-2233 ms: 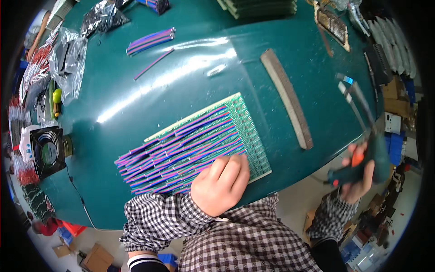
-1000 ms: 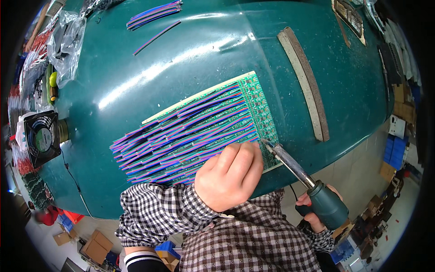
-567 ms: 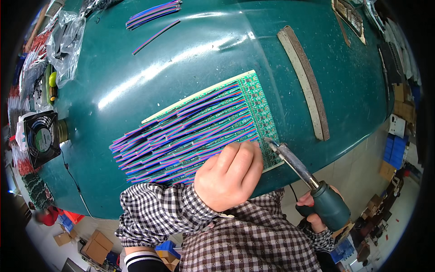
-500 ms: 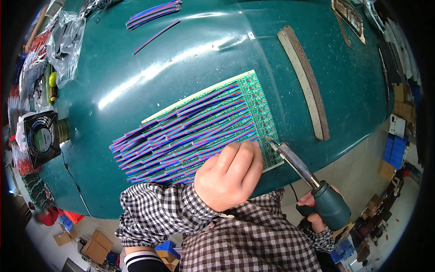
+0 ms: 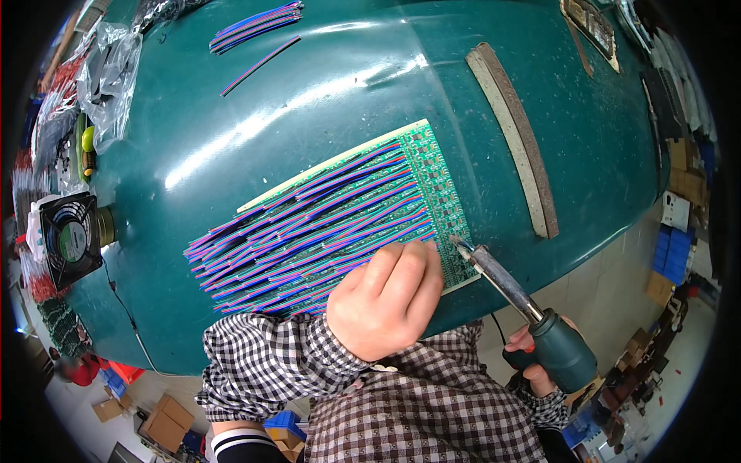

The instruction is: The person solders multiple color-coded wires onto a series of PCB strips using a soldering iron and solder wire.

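Observation:
A green circuit board panel (image 5: 432, 170) lies on the table, with rows of blue, red, green and black wires (image 5: 309, 220) running left from it. Over its near part is my left hand (image 5: 384, 301), fingers curled and pinched together at the wire ends; whatever they grip is hidden beneath the hand. My right hand (image 5: 539, 375) is closed around the dark green handle of a soldering iron (image 5: 566, 355). The iron's tip points up and left, at the board's right part, just right of my left fingertips. Whether the tip touches the board, I cannot tell.
A long, curved grey-brown bar (image 5: 515, 139) lies right of the board. Beyond the board are a wire bundle (image 5: 256, 27) and one loose wire strip (image 5: 261, 65). At the left stand a small black fan (image 5: 71, 239) and plastic bags (image 5: 110, 85). A cord (image 5: 127, 316) crosses the left edge.
The whole view has shifted slightly, moving the table's things a little left. Both hands and the soldering iron keep nearly the same places relative to the board.

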Motion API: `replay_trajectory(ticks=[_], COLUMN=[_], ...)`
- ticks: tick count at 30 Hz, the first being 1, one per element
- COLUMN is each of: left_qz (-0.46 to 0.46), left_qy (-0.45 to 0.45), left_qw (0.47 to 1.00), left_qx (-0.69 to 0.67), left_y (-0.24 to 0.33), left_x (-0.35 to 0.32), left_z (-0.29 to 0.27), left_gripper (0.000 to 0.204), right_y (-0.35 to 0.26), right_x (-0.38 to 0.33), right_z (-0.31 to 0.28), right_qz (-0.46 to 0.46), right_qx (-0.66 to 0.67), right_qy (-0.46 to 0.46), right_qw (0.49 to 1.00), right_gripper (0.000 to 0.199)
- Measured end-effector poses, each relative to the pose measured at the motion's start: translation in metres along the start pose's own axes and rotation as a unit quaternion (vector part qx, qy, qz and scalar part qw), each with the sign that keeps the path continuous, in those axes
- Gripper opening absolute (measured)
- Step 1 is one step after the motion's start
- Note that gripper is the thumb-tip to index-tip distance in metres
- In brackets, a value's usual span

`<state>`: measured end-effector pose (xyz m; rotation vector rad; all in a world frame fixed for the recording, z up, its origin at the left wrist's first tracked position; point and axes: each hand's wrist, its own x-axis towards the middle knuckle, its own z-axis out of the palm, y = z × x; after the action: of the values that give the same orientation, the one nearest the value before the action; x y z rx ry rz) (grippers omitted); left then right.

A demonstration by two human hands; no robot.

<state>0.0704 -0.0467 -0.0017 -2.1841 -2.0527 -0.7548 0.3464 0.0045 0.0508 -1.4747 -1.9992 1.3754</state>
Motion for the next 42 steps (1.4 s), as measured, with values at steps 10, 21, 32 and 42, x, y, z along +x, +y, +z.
replay_trajectory(ticks=[10, 21, 32, 42], left_qz=[-0.004, 0.014, 0.017, 0.025], left_qy=[0.005, -0.014, -0.005, -0.006], left_qw=[1.0, 1.0, 1.0, 1.0], left_qx=[-0.003, -0.003, 0.015, 0.012], left_y=[0.0, -0.001, 0.001, -0.001], left_x=[0.0, 0.001, 0.0, 0.001], left_z=[0.0, -0.005, -0.004, -0.003], left_gripper=[0.031, 0.035, 0.034, 0.03], right_y=[-0.002, -0.002, -0.002, 0.012], right_x=[0.0, -0.002, -0.002, -0.004], right_z=[-0.002, -0.003, -0.002, -0.005], right_qz=[0.03, 0.045, 0.042, 0.011], right_qx=[0.019, 0.015, 0.031, 0.03], right_qy=[-0.012, 0.004, 0.007, -0.025], right_qw=[0.999, 0.999, 0.999, 0.999], right_gripper=[0.059, 0.061, 0.058, 0.061])
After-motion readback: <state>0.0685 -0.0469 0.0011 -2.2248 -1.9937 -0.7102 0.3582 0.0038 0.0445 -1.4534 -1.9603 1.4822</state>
